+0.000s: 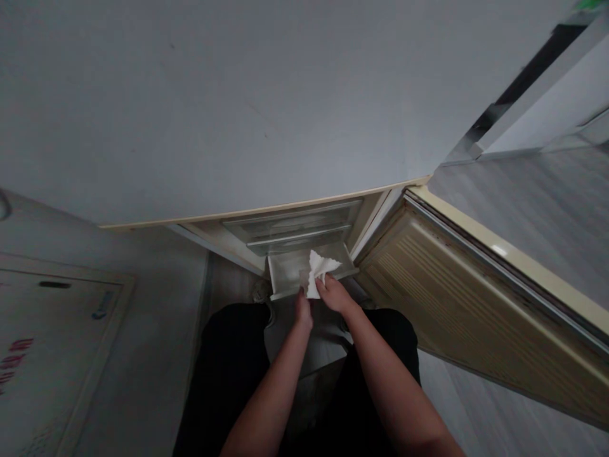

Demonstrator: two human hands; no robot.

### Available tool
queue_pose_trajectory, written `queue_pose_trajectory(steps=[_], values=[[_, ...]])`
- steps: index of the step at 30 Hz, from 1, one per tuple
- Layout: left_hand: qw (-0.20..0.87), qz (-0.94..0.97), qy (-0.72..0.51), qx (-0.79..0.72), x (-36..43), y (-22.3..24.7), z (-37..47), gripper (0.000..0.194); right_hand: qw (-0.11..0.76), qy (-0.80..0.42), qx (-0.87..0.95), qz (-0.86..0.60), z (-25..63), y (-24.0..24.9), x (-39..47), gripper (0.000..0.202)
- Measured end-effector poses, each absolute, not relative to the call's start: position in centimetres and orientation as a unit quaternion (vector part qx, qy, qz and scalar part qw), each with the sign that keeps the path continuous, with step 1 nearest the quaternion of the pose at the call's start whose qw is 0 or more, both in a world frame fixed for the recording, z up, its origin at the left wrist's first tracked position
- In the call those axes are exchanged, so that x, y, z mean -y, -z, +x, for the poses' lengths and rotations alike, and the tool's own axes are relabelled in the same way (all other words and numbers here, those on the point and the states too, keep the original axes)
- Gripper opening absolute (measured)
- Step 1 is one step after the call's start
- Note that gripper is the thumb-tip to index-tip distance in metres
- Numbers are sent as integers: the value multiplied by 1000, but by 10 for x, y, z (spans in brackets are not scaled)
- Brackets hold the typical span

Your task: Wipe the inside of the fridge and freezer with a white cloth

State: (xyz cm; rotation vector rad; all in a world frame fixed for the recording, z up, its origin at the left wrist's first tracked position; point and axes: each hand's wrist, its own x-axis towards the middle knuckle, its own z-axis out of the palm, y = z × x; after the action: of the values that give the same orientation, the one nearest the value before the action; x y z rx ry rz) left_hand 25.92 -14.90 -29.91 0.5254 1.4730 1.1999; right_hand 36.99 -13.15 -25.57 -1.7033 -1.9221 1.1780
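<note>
My right hand (333, 294) is closed on a crumpled white cloth (324, 265) with a wavy edge, which could also be a paper wipe. The cloth hangs over a pulled-out whitish drawer (285, 271) low in a fridge-like cabinet. Close beside it, my left hand (304, 309) is at the drawer's front edge with its fingers drawn together. A small pale, translucent patch shows just above those fingertips; what it is, I cannot make out. The cloth and the drawer's edge partly hide the left fingers.
The cabinet door (428, 292), ribbed inside, stands wide open on the right. Above the drawer are clear shelf or drawer fronts (299, 225). A grey stool-like thing (304, 343) is between my knees. A wall panel (52, 349) is on the left.
</note>
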Motion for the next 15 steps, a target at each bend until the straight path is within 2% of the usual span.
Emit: queue_pose_trajectory(steps=[7, 15], values=[[508, 396, -508, -572, 143, 243, 243, 48, 336, -423, 652, -533, 360, 272, 133, 34], [390, 539, -450, -596, 141, 210, 223, 30, 365, -495, 613, -497, 358, 276, 138, 40]])
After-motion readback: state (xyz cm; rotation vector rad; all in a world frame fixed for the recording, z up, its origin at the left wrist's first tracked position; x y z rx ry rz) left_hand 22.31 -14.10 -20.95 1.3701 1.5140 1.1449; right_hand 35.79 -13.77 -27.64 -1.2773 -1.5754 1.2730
